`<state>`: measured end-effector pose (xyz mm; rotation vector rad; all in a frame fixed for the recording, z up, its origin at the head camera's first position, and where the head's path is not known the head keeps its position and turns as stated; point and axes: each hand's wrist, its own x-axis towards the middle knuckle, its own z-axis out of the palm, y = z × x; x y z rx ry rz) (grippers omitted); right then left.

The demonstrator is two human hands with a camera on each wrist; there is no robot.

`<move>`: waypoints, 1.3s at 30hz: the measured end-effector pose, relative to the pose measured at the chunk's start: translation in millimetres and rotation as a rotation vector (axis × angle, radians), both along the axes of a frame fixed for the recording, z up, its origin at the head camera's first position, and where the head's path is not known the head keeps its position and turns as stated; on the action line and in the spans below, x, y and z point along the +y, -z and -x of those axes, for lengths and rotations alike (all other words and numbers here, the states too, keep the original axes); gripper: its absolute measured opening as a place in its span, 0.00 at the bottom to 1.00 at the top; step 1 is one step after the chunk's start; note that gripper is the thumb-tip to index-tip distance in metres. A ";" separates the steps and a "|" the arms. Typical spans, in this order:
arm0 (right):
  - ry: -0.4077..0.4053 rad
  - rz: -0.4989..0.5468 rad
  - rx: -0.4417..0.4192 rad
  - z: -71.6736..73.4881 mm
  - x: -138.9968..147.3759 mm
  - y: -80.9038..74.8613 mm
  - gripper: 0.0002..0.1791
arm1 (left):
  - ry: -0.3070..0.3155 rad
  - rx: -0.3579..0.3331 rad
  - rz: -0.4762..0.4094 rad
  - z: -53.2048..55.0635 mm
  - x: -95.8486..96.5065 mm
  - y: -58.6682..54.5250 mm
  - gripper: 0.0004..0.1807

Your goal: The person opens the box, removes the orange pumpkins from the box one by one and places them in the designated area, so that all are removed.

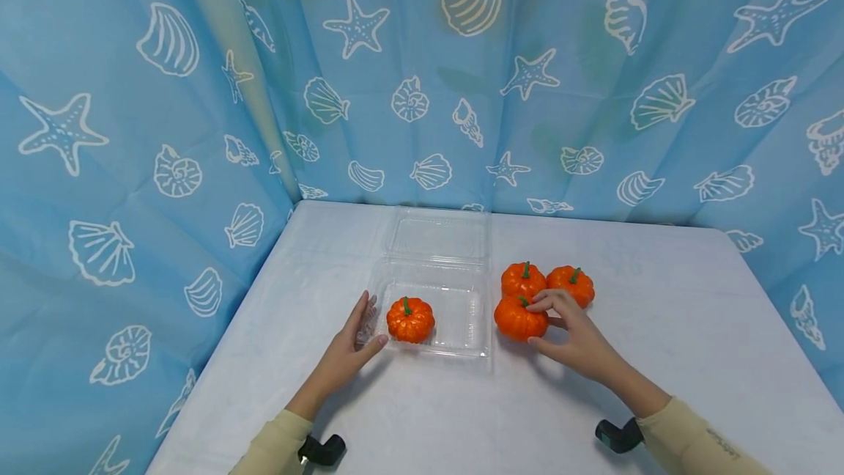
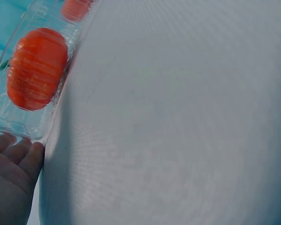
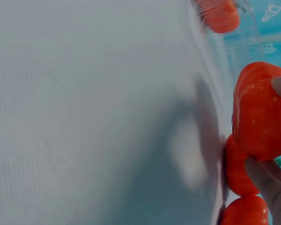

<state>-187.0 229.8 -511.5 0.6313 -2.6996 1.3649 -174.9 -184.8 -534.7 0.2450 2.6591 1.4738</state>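
Observation:
Near the table's middle lies a clear plastic clamshell box (image 1: 461,321) with its lid (image 1: 438,237) folded back. One small orange toy pumpkin (image 1: 410,319) with a green stem sits in the box's left part. At the box's left front corner, my left hand (image 1: 346,350) touches the side with fairly straight fingers. My right hand (image 1: 580,339) pinches another toy pumpkin (image 3: 260,112) between thumb and fingers, just right of the box; the right wrist view shows it raised off the cloth. Two more pumpkins, a left one (image 1: 523,279) and a right one (image 1: 571,285), stand right behind it.
A white cloth (image 1: 461,416) covers the table. Behind and to the left hangs a blue curtain (image 1: 422,57) printed with shells and starfish, close to the table's back edge. Dark wrist devices, one left (image 1: 323,451) and one right (image 1: 618,436), show beside the sleeves.

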 end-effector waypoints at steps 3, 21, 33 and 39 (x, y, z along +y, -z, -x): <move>-0.001 -0.001 0.006 2.2 1.0 5.6 0.23 | 0.000 -0.001 -0.003 -0.2 0.0 0.4 0.51; 0.017 -0.081 0.047 6.6 6.4 18.9 0.25 | 0.003 -0.006 -0.012 0.5 0.2 -0.8 0.51; 0.051 -0.095 0.025 3.8 8.3 18.5 0.21 | 0.008 -0.003 -0.010 0.3 0.5 -0.8 0.51; 0.060 -0.067 0.046 3.5 7.2 16.5 0.19 | 0.011 0.010 -0.011 0.4 -0.6 0.6 0.51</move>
